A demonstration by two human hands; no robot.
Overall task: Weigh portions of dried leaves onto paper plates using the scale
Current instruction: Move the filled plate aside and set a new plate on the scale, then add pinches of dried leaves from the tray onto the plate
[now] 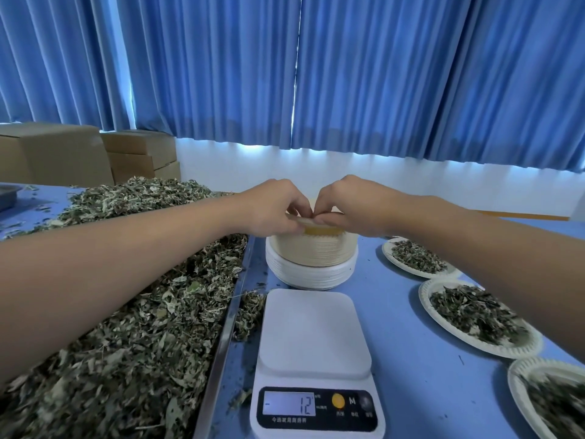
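A white kitchen scale (311,337) stands near me with a bare platform; its display reads 12 with a minus sign. Behind it rises a stack of paper plates (313,258), beige ones on top of white ones. Both hands meet over the stack: my left hand (272,209) and my right hand (345,204) pinch the rim of the top plate (308,220), fingers curled. A big heap of dried leaves (133,327) fills a metal tray (221,340) on the left, under my left forearm.
Three filled paper plates lie at the right: a far plate (414,256), a middle plate (474,315) and a near plate (547,397). Loose leaves (250,308) spill beside the tray. Cardboard boxes (95,153) stand at the back left before blue curtains (316,68).
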